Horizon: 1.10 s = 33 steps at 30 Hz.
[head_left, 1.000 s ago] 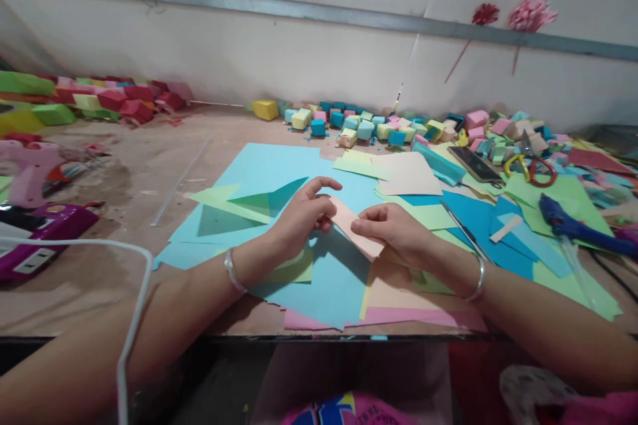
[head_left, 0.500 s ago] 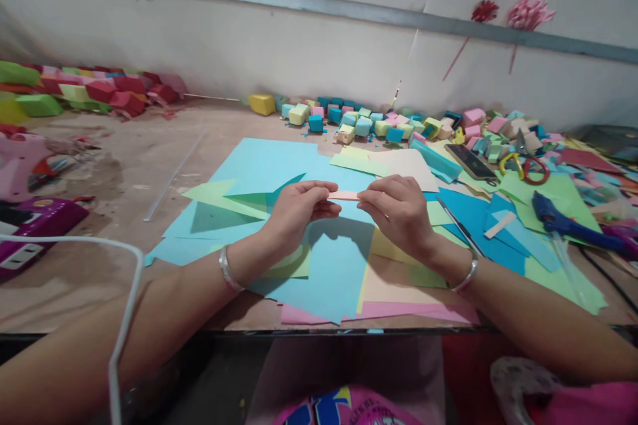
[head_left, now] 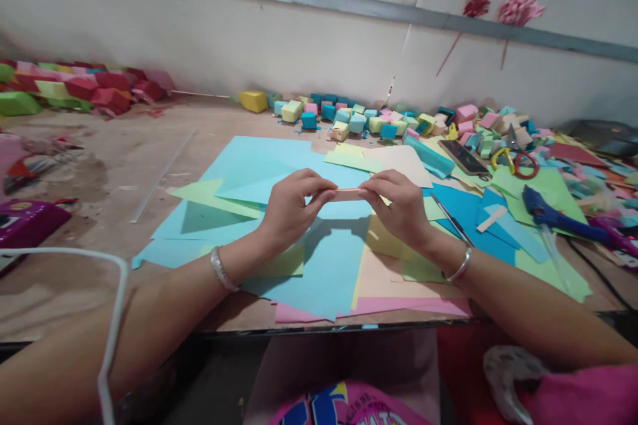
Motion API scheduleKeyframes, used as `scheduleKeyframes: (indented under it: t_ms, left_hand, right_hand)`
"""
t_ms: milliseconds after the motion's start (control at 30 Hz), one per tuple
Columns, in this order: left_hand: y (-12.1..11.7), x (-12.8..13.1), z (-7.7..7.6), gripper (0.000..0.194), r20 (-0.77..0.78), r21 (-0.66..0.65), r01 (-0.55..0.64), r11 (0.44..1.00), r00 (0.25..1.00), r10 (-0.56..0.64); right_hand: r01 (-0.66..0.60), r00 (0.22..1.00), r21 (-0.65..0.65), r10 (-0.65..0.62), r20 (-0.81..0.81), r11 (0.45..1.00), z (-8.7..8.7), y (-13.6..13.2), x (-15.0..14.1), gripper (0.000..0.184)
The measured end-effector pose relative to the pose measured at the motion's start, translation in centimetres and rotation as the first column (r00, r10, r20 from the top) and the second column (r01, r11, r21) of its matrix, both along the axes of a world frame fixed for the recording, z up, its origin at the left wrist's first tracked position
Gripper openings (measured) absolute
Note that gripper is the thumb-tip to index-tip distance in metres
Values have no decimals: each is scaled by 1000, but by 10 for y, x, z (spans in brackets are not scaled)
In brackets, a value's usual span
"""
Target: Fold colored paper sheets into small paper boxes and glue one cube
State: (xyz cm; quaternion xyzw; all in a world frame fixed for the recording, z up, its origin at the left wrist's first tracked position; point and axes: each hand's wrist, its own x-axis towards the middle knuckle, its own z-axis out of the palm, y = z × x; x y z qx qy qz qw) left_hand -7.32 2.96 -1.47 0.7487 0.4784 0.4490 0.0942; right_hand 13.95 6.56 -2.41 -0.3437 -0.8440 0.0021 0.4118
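Observation:
Between my two hands stretches a narrow peach paper strip (head_left: 347,194), held level above the table. My left hand (head_left: 298,207) pinches its left end between thumb and fingertips. The right end sits in a pinch of my right hand (head_left: 399,202). Beneath them lie overlapping sheets of light blue paper (head_left: 331,265), with yellow and peach paper (head_left: 383,279) under my right hand. A folded light green sheet (head_left: 209,199) rests left of my left hand. Close to my right wrist is a pen (head_left: 452,219) on darker blue paper.
Small folded paper blocks (head_left: 356,123) line the wall. At right are a phone (head_left: 464,158), scissors (head_left: 516,163) and a blue glue gun (head_left: 563,216). A clear stick (head_left: 163,176) lies left. A white cable (head_left: 119,299) crosses over my left forearm. Pink paper (head_left: 399,307) borders the table edge.
My left fingers have closed from a looser hold into a pinch on the strip's end. My right hand still pinches the other end. The view has shifted slightly.

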Motion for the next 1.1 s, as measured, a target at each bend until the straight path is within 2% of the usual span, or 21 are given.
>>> scheduleKeyframes:
  t_ms: [167,300,433,600,700,833,900,967,1033,1100]
  left_hand:
    - [-2,0,-3,16,-84,44,1,999,996,3]
    - [-7,5,-8,22,-207,77,55,996,978,-38]
    - [-9,9,-9,24,-252,75,93,993,965,-71]
    - [-3,3,-4,18,-265,13,78,997,962,-71]
    - [1,-2,0,15,-231,-56,47,997,971,-58]
    - [4,-4,4,14,-168,-164,13,986,985,-41]
    - [5,-4,5,15,-141,-213,12,977,989,-43]
    - [6,-4,4,14,-98,-281,31,959,993,-61]
    - [7,-5,3,14,-28,-386,75,919,995,-93]
    - [10,-7,2,15,54,-504,131,853,991,-121]
  right_hand:
    - [-27,997,-15,28,69,1000,-2,0,-2,30]
    - [-67,978,81,50,200,994,-3,-9,-8,29]
    - [-76,951,161,23,308,984,-3,-10,-11,33]
    - [-185,927,257,81,366,948,-4,7,-6,31]
    - [-191,934,257,95,344,947,-6,16,-4,31]
    - [-169,954,175,116,278,970,-8,21,-2,29]
    - [-173,955,88,145,259,981,-7,21,-1,27]
    - [-197,954,-55,204,220,979,-3,20,1,26]
    - [-239,948,-235,278,152,942,2,19,3,23]
    - [-271,943,-395,324,72,878,7,21,6,18]
